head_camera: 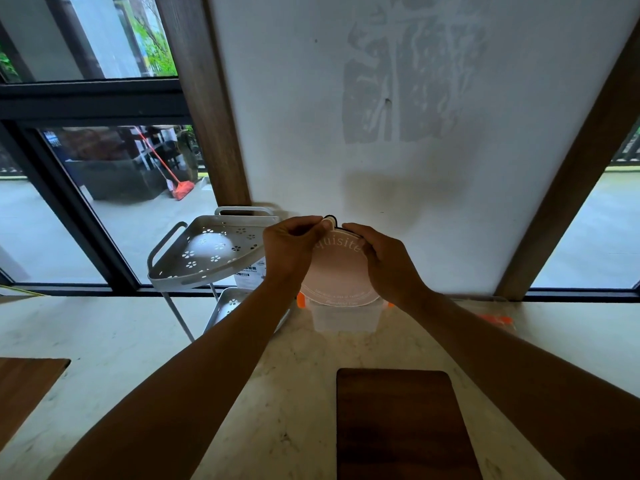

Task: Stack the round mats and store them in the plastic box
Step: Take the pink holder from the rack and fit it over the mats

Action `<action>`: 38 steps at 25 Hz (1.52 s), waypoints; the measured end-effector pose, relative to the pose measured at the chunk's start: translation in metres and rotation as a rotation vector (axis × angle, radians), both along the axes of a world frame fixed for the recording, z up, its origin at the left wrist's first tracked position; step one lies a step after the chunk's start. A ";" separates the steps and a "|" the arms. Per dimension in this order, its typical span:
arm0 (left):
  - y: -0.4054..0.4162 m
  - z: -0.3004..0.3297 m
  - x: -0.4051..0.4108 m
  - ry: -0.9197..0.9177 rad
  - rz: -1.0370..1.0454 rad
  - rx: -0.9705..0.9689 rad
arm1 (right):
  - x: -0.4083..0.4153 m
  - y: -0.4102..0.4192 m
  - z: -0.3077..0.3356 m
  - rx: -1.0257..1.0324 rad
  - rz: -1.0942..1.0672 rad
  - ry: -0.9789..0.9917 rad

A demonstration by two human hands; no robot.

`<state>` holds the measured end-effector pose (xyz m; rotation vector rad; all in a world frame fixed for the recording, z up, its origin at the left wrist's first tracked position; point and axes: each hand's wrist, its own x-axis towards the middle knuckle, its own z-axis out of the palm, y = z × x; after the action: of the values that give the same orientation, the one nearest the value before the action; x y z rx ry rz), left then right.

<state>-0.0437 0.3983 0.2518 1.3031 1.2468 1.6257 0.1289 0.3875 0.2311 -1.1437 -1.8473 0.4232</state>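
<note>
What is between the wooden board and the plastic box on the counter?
In the head view, only bare marble counter lies between the wooden board and the plastic box; nothing stands there.

we see plastic box [343, 318] on worktop [294, 393] at back edge, by wall. round mats [337, 271] held above box, left hand [289, 249] at their left, right hand [386, 261] at right. corner rack [204, 254] left of box. wooden board [401, 424] at front edge, right of centre.
</note>
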 end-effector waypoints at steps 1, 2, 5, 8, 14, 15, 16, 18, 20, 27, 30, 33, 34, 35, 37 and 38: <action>0.003 -0.001 0.001 0.010 0.004 -0.004 | 0.001 0.003 -0.002 -0.011 0.002 -0.010; 0.006 -0.002 0.003 0.019 0.005 -0.006 | 0.003 0.006 -0.004 -0.021 0.006 -0.023; 0.018 -0.005 0.008 0.040 -0.002 0.003 | 0.008 0.018 -0.013 -0.073 -0.023 -0.026; 0.033 -0.013 0.013 0.118 -0.010 0.021 | 0.014 0.036 -0.024 -0.082 -0.117 0.001; 0.071 -0.048 -0.001 0.554 -0.095 -0.063 | 0.026 0.076 -0.042 -0.042 -0.109 -0.054; 0.078 -0.057 -0.004 0.608 -0.086 -0.076 | 0.028 0.084 -0.046 -0.047 -0.104 -0.052; 0.084 -0.067 -0.006 0.628 -0.068 -0.089 | 0.030 0.093 -0.050 -0.059 -0.098 -0.049; 0.095 -0.090 -0.010 0.617 -0.023 -0.113 | 0.032 0.110 -0.062 -0.084 -0.094 -0.039; 0.106 -0.110 -0.011 0.642 0.019 -0.137 | 0.035 0.124 -0.076 -0.097 -0.092 -0.035; 0.155 -0.175 -0.006 0.805 0.026 -0.167 | 0.040 0.174 -0.150 -0.205 -0.114 -0.014; 0.170 -0.200 -0.006 0.942 -0.022 -0.188 | 0.042 0.184 -0.180 -0.243 -0.131 -0.014; 0.182 -0.220 -0.010 1.142 -0.020 -0.162 | 0.043 0.192 -0.204 -0.268 -0.124 -0.047; 0.185 -0.226 -0.012 1.213 -0.026 -0.164 | 0.043 0.195 -0.209 -0.271 -0.117 -0.071; 0.187 -0.230 -0.013 1.278 -0.039 -0.167 | 0.044 0.198 -0.213 -0.273 -0.111 -0.101; 0.192 -0.236 -0.013 1.373 -0.045 -0.170 | 0.044 0.203 -0.219 -0.261 -0.107 -0.167; 0.194 -0.239 -0.012 1.390 -0.033 -0.175 | 0.044 0.205 -0.220 -0.238 -0.109 -0.192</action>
<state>-0.0560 0.5927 0.0125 2.3884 1.9807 0.3555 0.1728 0.5923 0.0107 -1.4839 -1.9247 0.4950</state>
